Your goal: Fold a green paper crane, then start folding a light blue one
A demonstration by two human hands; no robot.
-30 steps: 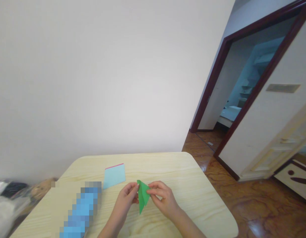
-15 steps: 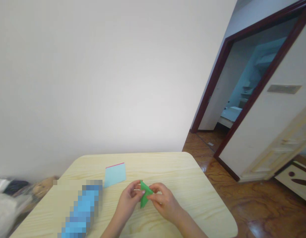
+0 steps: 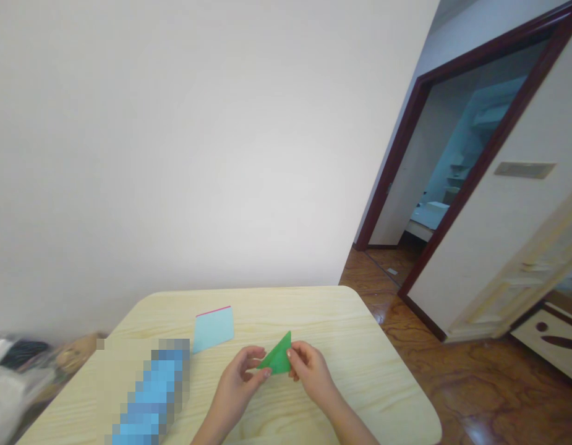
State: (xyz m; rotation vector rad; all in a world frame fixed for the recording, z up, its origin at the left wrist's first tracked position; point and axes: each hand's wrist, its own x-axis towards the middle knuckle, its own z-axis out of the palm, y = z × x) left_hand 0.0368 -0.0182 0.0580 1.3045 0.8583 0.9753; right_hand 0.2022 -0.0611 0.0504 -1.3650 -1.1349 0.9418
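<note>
Wall: pale, behind the counter (image 3: 383,383).
Blue item (image 3: 151,395): pixelated, at the counter's left side.
Left hand (image 3: 239,380): partly open, thumb touching paper; cannot tell whether it grips.
Right hand (image 3: 311,368): closed, pinching the paper's right edge.
Light-blue sheet (image 3: 214,329): on the counter, left of centre.
Green folded paper (image 3: 279,360): triangular, over the counter's middle.

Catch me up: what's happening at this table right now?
A person is handling a folded piece of green paper with both bare hands, just above the table. The right hand pinches its right edge, while the left hand is at its lower left corner. Farther back lies a light blue sheet with a pink line along its far edge, touched by neither hand.
</note>
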